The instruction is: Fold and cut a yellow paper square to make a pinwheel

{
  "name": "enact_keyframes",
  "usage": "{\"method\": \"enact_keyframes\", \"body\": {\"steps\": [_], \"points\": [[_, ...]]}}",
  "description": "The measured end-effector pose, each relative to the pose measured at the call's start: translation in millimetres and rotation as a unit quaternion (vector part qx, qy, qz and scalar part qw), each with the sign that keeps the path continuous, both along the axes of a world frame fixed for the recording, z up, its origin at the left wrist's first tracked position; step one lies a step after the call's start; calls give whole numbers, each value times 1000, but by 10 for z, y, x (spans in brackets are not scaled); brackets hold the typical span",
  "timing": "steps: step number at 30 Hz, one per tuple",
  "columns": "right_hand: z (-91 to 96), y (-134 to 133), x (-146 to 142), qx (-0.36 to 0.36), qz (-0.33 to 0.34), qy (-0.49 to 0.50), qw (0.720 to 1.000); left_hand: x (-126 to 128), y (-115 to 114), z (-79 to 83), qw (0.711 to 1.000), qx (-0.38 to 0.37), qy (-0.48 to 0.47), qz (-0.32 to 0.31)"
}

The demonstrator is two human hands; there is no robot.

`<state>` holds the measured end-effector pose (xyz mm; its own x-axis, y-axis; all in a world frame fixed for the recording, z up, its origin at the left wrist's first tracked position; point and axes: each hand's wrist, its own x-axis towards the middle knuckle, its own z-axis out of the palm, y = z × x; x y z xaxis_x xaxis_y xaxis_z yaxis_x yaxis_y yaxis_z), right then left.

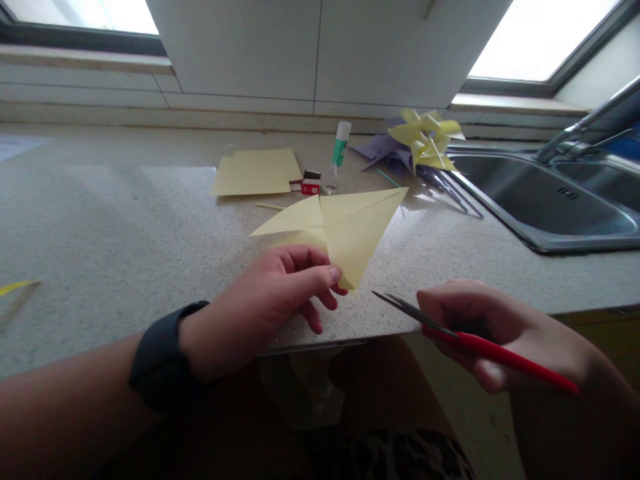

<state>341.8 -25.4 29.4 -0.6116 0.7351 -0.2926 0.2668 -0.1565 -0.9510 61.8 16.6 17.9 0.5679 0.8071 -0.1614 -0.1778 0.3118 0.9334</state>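
Between the thumb and fingers of my left hand [295,280] is the lower corner of a pale yellow sheet of paper [357,227]. Cuts or creases run from its edges toward the middle, and its left flap lifts a little above the counter. My right hand [495,327] is closed around red-handled scissors [465,340]. Their blades are slightly apart and point left toward the paper's lower corner, without touching it. Part of the sheet is hidden behind my left fingers.
On the speckled counter [125,200] lie more yellow sheets [255,173], a small red box [311,183] and an upright glue stick [341,143]. Yellow and purple paper pinwheels [425,140] rest beside the steel sink [550,193]. A yellow strip [17,287] is at far left.
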Motion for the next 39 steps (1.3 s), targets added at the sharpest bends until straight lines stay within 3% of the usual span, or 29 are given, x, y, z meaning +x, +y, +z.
{"method": "enact_keyframes", "body": {"steps": [6,12,15,17,19,26,39], "points": [[-67,-34,28,-35,-18,62,997,4,-2,4,999,23,36,-8],[-106,-44,-18,10,-83,73,994,22,6,-37,998,35,42,-23],[-124,-43,-166,85,-175,61,979,27,0,-28,997,35,57,-28],[-135,-40,-311,117,-291,50,948,27,-8,-25,997,35,68,-26],[-141,-34,-465,138,-350,56,925,26,-15,-32,996,42,75,-25],[-152,-8,-833,136,-349,119,919,34,-21,-79,990,95,94,-31],[-200,9,-924,174,-407,73,894,54,-64,-17,987,123,104,6]]}}
